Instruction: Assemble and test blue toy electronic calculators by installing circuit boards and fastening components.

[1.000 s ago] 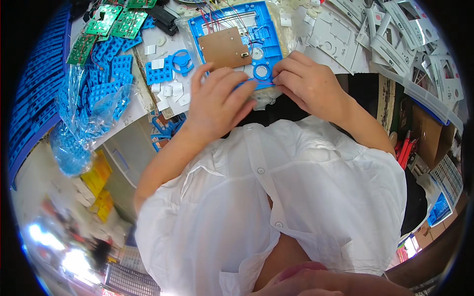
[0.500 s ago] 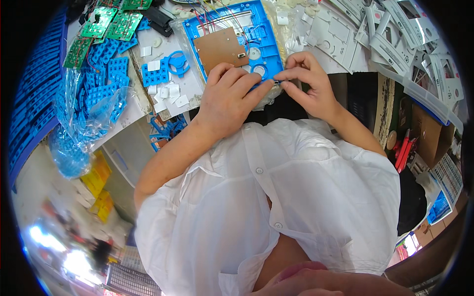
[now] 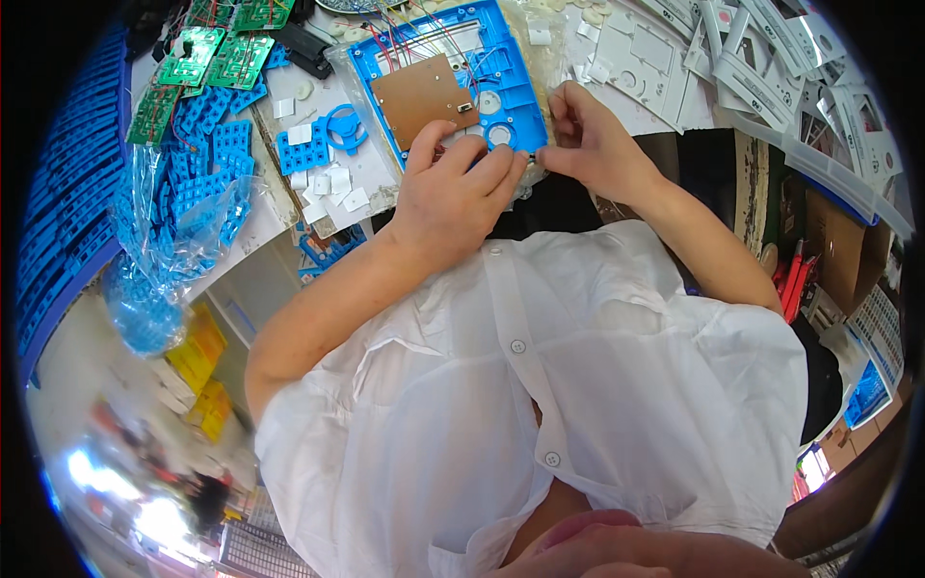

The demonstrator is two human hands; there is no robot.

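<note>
Blue frame (image 3: pixel 501 72) lies lengthwise away from hands.

The right hand (image 3: pixel 588 144) has drawn nearer the blue frame (image 3: pixel 443 72).

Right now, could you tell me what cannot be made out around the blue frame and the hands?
Head view only:
- Blue frame near edge: covered by left hand and right hand.
- Small part pinched at fingertips: too small.
- Frame's far edge: cut off by picture top.
</note>
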